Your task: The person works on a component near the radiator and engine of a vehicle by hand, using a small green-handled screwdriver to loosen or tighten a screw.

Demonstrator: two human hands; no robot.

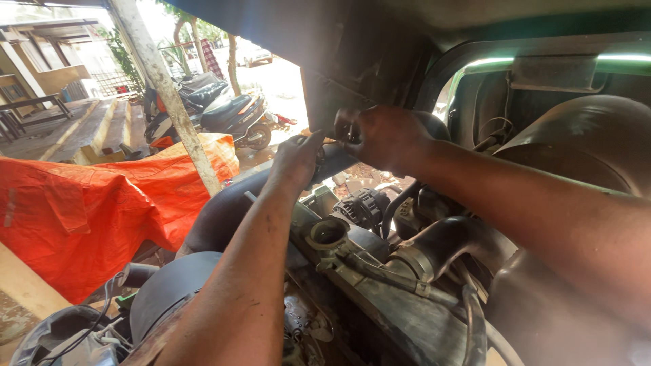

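Note:
Both my arms reach forward into a vehicle's engine bay. My left hand (293, 163) rests with fingers on a thick black hose (224, 210) that runs across the bay. My right hand (383, 137) is closed around a small dark part at the lower corner of a dark raised panel (339, 61); the part itself is hidden by my fingers. Below my hands sit an open round filler neck (328, 232), an alternator (365, 207) and a large black rubber hose with a clamp (434, 251).
An orange tarpaulin (88, 210) covers something at the left. A pale post (169, 95) stands behind it, with parked scooters (224, 112) beyond. The vehicle's dark body panel (583, 142) fills the right side. Wires and a grey housing (61, 335) lie at bottom left.

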